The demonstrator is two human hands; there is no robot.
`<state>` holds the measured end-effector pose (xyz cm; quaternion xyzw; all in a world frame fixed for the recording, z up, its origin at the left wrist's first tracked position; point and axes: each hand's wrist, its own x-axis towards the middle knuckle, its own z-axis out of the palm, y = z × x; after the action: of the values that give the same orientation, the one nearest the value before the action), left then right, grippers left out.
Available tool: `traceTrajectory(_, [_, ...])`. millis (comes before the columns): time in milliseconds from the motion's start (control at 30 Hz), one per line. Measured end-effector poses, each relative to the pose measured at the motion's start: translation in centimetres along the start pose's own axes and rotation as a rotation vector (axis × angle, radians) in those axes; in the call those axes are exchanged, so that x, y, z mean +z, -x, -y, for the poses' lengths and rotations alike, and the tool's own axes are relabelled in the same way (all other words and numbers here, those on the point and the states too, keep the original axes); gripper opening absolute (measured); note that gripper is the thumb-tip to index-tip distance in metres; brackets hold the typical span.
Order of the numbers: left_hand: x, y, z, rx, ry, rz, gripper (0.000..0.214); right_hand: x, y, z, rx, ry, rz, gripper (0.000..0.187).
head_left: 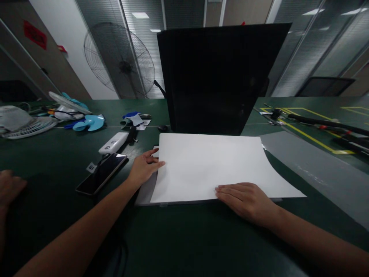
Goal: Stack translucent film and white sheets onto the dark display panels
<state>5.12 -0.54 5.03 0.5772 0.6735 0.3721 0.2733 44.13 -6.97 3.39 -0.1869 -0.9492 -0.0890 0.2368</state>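
Observation:
A large white sheet of paper (207,165) lies in front of me over a flat grey object (145,194), whose left edge sticks out beneath it. My left hand (144,168) grips the sheet's left edge, with the thumb on top and the other fingers at the edge, partly hidden. Flat near the sheet's front edge rests my right hand (248,202), fingers stretched out and close together, holding nothing. The sheet's right side curves outward. Behind it a big black panel (219,77) stands upright.
On the green table (178,242) a phone (100,175) and a white device (113,143) lie left. Light blue fan blades (90,123) sit farther back. A clear plastic sheet (314,165) and black rods (325,123) lie right. Another person's hand (10,188) shows far left.

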Motion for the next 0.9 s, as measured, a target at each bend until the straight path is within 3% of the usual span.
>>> traceTrajectory(100, [0.0, -0.1, 0.0, 0.022, -0.012, -0.043, 0.075, -0.4, -0.3, 0.0, -0.058, 0.008, 0.004, 0.027])
traceTrajectory(200, [0.0, -0.3, 0.6, 0.074, 0.014, -0.065, 0.065, -0.9, -0.6, 0.0, -0.127, -0.001, 0.092, 0.031])
traceTrajectory(333, [0.2, -0.6, 1.7, 0.095, 0.038, -0.087, 0.066, -1.1, -0.5, -0.2, -0.148, -0.025, 0.176, 0.037])
traceTrajectory(633, [-0.3, -1.3, 2.8, 0.118, -0.171, -0.209, 0.059, -1.9, -0.2, -1.6, -0.106, -0.084, 0.104, 0.036])
traceTrajectory(900, [-0.4, -1.2, 2.9, 0.112, -0.394, -0.232, 0.051, -1.5, 0.8, -2.9, 0.043, -0.102, 0.041, 0.037])
